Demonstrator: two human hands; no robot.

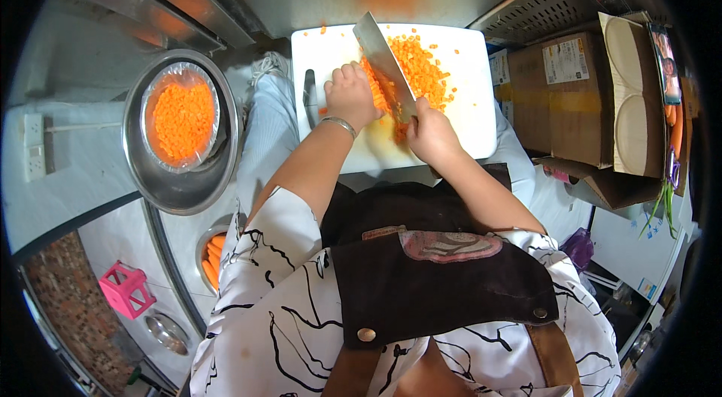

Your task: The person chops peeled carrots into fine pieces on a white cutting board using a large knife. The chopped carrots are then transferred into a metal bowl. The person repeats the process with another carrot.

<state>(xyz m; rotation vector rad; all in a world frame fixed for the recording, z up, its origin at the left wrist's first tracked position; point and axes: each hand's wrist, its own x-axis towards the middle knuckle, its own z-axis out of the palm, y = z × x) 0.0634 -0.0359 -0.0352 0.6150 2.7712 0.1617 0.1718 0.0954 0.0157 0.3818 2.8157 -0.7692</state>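
Note:
My right hand [431, 132] is closed on the handle of a cleaver [385, 61], whose broad blade slants up and to the left across a white plastic cutting board [471, 115]. Bent fingers and the palm of my left hand [351, 91] rest on cut carrot pieces [373, 78] just left of the blade; its thumb points toward the blade. Diced carrot [417, 67] lies heaped to the right of the blade, with a few loose bits around it. What the left palm covers is hidden.
At left, a steel basin [180, 194] holds a plastic-lined bowl of diced carrot [183, 120]. Whole carrots [211, 261] sit in a bowl below it. A pink stool [127, 290] stands lower left. Cardboard boxes [575, 126] are stacked at right, beside a phone [664, 64]. A metal panel rises beyond the board.

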